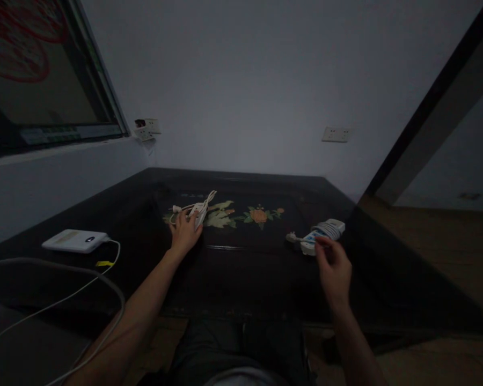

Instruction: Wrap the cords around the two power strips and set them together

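Dark trousers (209, 348) below; right hand (335, 268) at oblong, cord-wrapped power strip (307, 248).

Left hand (185, 230): one, left of centre in the frame, palm down, fingers spread and bent, pointing to the upper part of the frame. Left forearm (145, 300): bare, running diagonally from the lower left up to the wrist. Right hand (333, 268): one, right of centre, slightly lower, thumb and index finger brought near each other, remaining fingers curled. Right forearm (356, 343): bare, rising from the lower right, leaning leftward. Hands: well apart. Legs (241, 343): dark-clothed, bottom centre.
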`<state>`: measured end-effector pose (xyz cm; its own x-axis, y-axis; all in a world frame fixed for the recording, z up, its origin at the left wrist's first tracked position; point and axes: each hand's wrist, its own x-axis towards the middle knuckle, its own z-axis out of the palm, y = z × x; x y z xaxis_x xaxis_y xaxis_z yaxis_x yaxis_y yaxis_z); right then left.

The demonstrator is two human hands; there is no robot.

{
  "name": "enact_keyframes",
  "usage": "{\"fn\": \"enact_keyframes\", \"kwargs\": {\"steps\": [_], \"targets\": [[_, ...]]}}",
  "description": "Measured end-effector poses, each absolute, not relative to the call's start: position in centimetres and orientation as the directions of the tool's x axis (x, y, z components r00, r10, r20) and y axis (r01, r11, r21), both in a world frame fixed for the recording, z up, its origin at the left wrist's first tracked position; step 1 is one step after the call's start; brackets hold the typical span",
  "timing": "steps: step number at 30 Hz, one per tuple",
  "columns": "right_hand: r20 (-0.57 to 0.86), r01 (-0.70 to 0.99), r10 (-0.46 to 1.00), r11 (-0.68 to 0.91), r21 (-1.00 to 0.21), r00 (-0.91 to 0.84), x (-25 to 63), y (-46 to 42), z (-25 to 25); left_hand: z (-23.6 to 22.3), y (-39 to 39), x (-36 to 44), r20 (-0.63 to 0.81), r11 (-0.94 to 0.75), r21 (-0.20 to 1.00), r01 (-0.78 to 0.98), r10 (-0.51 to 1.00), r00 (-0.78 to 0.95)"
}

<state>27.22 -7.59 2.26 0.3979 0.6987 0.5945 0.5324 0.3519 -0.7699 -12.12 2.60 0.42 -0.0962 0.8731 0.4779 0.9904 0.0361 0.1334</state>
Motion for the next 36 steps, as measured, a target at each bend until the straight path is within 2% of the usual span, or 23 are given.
{"fn": "enact_keyframes", "kwargs": {"steps": [2,3,5,6,8,10,13,16,19,21,25,29,36], "targets": [[0.549,0.510,0.575,0.249,-0.824,0.606,29.7,-4.7,2.6,0.7,2.4,-11.5,0.518,-0.011,0.124,0.992,0.854,-0.055],[0.493,0.515,0.555,0.131,-0.847,0.670,30.9,-3.3,2.5,0.8,2.2,-11.2,0.533,-0.044,0.117,0.992,0.846,-0.025],[0.297,0.447,0.589,-0.123,-0.886,0.751,32.8,-1.0,1.8,1.2,1.9,-10.4,0.547,-0.116,0.106,0.987,0.836,0.040],[0.193,0.402,0.636,-0.200,-0.894,0.747,33.5,-0.2,1.3,1.4,1.8,-9.9,0.547,-0.155,0.106,0.982,0.834,0.072],[0.124,0.381,0.687,-0.236,-0.894,0.716,34.2,0.8,0.4,2.0,1.3,-8.8,0.533,-0.236,0.130,0.963,0.836,0.133],[0.115,0.382,0.719,-0.221,-0.897,0.686,34.5,1.2,-0.2,2.8,0.8,-7.3,0.507,-0.322,0.201,0.925,0.842,0.183],[0.084,0.274,0.731,-0.144,-0.951,0.677,34.5,1.7,-0.4,3.7,0.2,-4.4,0.467,-0.448,0.413,0.793,0.852,0.237],[0.055,0.128,0.767,-0.036,-0.991,0.639,33.6,2.6,-0.4,3.8,0.0,-1.1,0.434,-0.534,0.650,0.541,0.845,0.312],[0.029,0.042,0.825,0.007,-0.999,0.565,31.3,3.8,-0.3,3.2,0.6,1.7,0.312,-0.380,0.893,0.244,0.910,0.275],[0.015,-0.023,0.865,0.031,-0.999,0.501,28.9,4.3,-0.2,2.5,1.3,3.0,0.207,-0.230,0.970,0.081,0.951,0.230],[0.032,-0.147,0.937,0.088,-0.985,0.347,22.9,3.6,0.9,1.3,2.2,3.3,0.116,-0.117,0.993,-0.005,0.977,0.177],[0.137,-0.336,0.980,0.180,-0.924,0.146,18.5,1.1,2.2,1.4,1.8,2.1,0.034,-0.012,0.995,-0.100,0.974,0.224],[0.177,-0.357,0.963,0.240,-0.902,0.202,17.0,-0.3,1.7,2.0,-0.4,2.6,-0.116,0.301,0.898,-0.320,0.865,0.488]]}}
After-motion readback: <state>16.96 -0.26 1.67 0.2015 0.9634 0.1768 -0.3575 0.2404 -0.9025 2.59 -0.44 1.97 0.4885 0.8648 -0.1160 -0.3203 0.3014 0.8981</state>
